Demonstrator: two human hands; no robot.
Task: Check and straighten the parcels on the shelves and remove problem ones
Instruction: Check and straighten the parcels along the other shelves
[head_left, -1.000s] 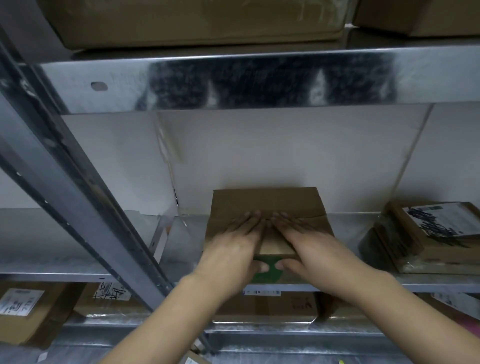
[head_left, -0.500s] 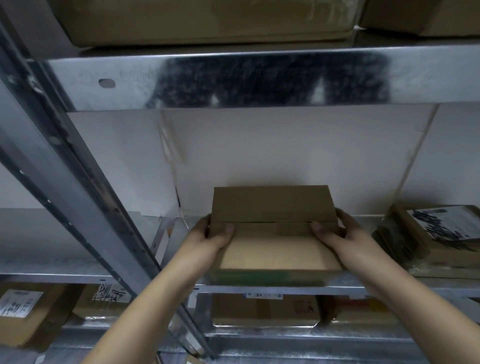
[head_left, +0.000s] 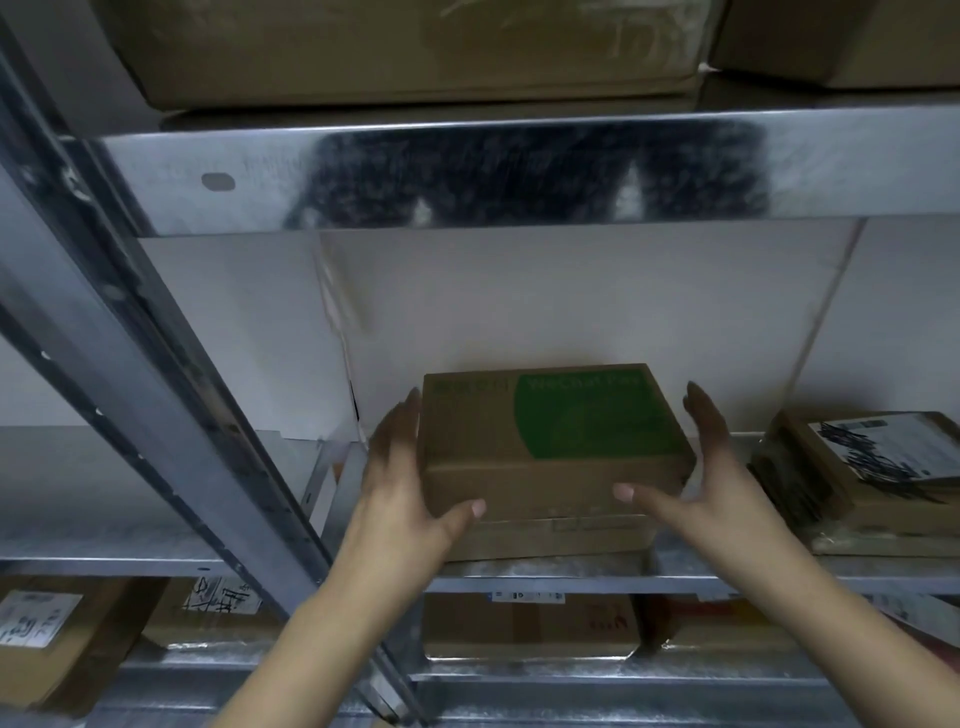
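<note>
Bracketed a brown cardboard parcel (head_left: 550, 457) with a green patch on top, lying flat on the middle shelf (head_left: 545, 571) near the front edge, with its far end close to the white back panel (head_left: 545, 301). Laid the left grip (head_left: 395, 483) along the parcel's left side, with fingers straight and together and the thumb on the front face. Held the right grip (head_left: 711, 478) spread wide beside the right side, with fingers a little off the cardboard and the thumb tip at the front face. Reached in under the shiny steel beam (head_left: 519, 171) of the shelf above, loaded with large brown cartons (head_left: 405, 47). Had a slanting steel upright (head_left: 156, 389) close on the left, running down just beside the left forearm. Shared the middle shelf with a wrapped parcel (head_left: 857, 467) bearing a scribbled-over white label, near the right grip but apart from it. Looked down past the shelf edge on more brown boxes (head_left: 524, 623) on the shelf below, among them labelled ones (head_left: 218, 608) to the left of the upright.
</note>
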